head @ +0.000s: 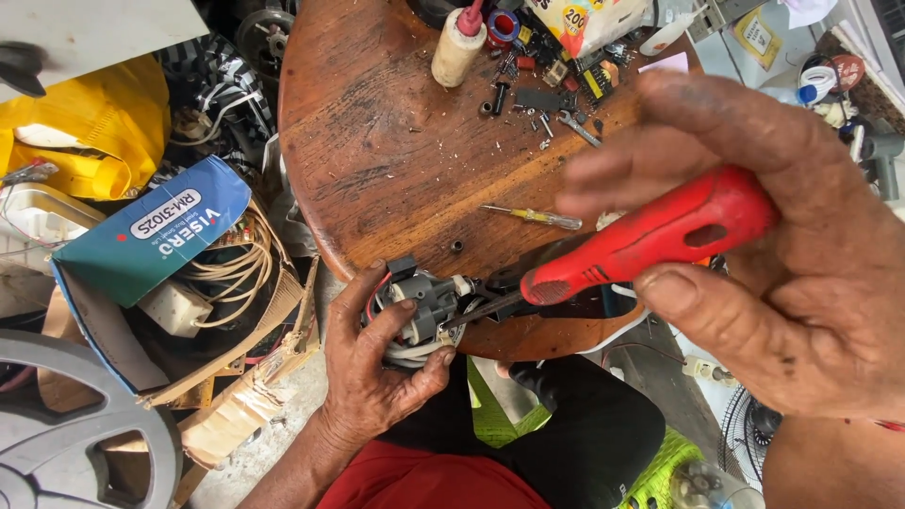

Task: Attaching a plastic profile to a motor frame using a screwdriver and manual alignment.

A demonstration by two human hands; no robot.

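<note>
My left hand (372, 368) grips a small grey and black electrical part (426, 306) with white, red and black wires, held against the near edge of a round wooden table (386, 160). Close to the camera, my right hand (773, 273) holds a red-handled tool (650, 240). The tool's dark metal tip (476, 309) touches the part.
On the table lie a small yellow-handled screwdriver (537, 218), loose screws and bits (528, 104), a cream bottle with a red cap (457, 42) and a plastic bag (589, 21). A cardboard box with cables (217, 283), yellow cloth (90, 132) and a grey wheel (75, 434) crowd the left.
</note>
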